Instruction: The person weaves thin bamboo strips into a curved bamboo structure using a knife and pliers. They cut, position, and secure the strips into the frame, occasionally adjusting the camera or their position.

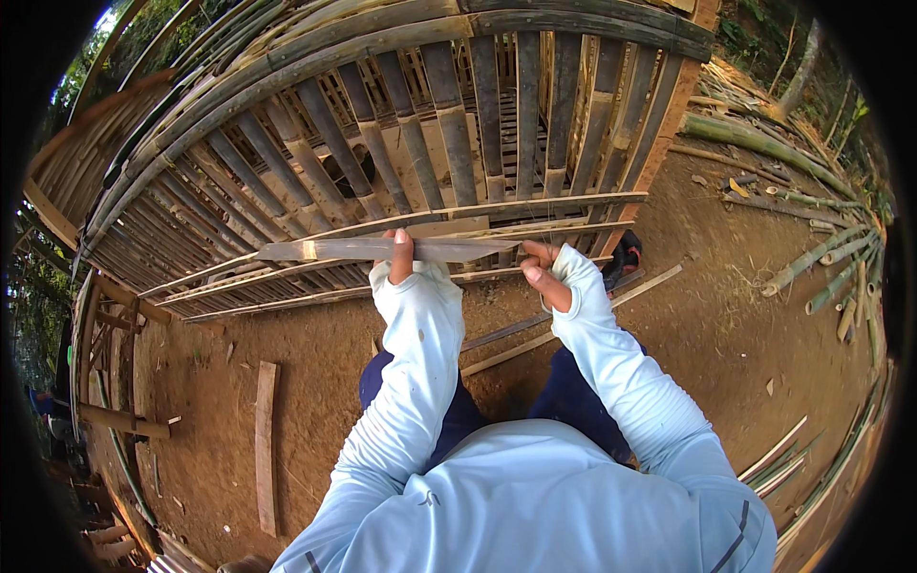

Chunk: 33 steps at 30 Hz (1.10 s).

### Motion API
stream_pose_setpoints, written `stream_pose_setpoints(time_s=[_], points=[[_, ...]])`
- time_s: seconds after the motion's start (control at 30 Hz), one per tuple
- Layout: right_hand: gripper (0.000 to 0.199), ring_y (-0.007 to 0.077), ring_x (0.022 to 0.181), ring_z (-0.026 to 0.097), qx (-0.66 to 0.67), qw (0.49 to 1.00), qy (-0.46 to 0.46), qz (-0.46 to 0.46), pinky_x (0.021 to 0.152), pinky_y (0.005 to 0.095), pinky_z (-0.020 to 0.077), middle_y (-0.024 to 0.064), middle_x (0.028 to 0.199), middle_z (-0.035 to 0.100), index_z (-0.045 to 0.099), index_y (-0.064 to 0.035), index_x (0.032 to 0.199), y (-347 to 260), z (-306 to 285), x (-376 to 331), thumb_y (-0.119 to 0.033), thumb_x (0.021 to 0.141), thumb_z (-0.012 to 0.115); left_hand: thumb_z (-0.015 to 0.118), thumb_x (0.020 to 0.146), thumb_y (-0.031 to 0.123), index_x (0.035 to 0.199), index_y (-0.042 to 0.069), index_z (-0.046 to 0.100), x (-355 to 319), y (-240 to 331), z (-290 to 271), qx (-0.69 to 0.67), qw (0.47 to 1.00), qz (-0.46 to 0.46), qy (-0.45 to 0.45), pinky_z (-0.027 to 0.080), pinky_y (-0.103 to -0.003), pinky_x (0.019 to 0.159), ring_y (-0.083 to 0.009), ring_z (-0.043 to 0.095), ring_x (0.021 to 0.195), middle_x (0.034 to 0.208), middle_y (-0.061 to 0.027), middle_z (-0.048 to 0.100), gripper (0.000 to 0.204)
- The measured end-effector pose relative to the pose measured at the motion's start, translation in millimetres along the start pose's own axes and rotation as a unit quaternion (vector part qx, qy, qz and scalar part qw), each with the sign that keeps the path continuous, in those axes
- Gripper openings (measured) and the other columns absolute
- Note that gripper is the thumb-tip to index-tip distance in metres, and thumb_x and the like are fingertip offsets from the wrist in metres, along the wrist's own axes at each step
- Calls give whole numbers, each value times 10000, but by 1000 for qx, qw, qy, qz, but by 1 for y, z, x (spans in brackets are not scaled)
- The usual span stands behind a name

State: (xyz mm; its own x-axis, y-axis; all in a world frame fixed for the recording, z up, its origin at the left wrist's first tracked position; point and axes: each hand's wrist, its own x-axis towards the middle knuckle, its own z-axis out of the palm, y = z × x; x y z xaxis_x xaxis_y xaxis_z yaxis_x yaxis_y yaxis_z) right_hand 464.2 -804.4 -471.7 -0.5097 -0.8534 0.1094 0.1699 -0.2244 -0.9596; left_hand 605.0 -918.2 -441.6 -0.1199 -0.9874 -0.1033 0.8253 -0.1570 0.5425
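A short, flat bamboo slat (344, 249), dark grey with a pale band near its left end, lies level in front of me. Its right end tapers to a point. My left hand (404, 263) is closed round its middle, thumb on top. Beside the pointed tip, the fingers of my right hand (546, 271) are curled together. Whether they pinch the tip or something thin is too small to make out. Just behind the slat runs the lower rail (592, 201) of a bamboo slatted panel (447, 115).
A long bamboo top rail (363, 36) curves across the far side. On the bare dirt floor lie a flat board (267, 449) at left and a thin strip (650, 286) near my legs. Cut bamboo poles (831, 250) are piled at right; a wooden frame (119, 353) stands at left.
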Motion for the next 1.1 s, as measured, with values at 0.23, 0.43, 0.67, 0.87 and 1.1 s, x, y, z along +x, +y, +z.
stream_pose_setpoints(time_s=[0.23,0.43,0.67,0.87,1.1], points=[[400,86,820,548,-7,998,-4,-64,765,242,444,19,926,631,627,14,1104,-9,10,9,-294,872,736,712,867,223,957,48,490,-17,-25,-18,64,989,-124,40,527,-298,658,-167,577,777,879,-55,551,296],[218,103,822,519,-205,964,7,-168,787,277,426,36,888,627,638,-20,998,-35,-11,34,-224,920,653,689,884,313,949,33,570,-42,-26,-30,268,925,-248,-102,484,-295,578,-156,595,689,807,-60,595,312],[217,114,886,552,-284,933,-146,-165,848,289,455,80,982,653,520,-17,869,-90,-4,36,-198,955,605,687,888,176,1143,-30,590,-31,-24,-27,516,775,75,-357,487,-288,720,-151,590,786,861,-75,633,342],[246,190,1030,634,-296,936,-68,-177,901,298,479,139,1098,680,623,16,1094,-85,19,23,-49,865,685,727,876,198,974,-35,653,-14,-35,-35,485,820,55,-297,476,-281,648,-137,579,673,784,-61,667,263],[489,239,956,631,-512,828,16,-228,863,310,483,123,1050,642,647,-64,1201,-54,-39,12,-138,747,814,685,877,301,1084,-72,573,46,1,36,227,935,4,-272,519,-319,712,-186,615,790,903,-127,640,441]])
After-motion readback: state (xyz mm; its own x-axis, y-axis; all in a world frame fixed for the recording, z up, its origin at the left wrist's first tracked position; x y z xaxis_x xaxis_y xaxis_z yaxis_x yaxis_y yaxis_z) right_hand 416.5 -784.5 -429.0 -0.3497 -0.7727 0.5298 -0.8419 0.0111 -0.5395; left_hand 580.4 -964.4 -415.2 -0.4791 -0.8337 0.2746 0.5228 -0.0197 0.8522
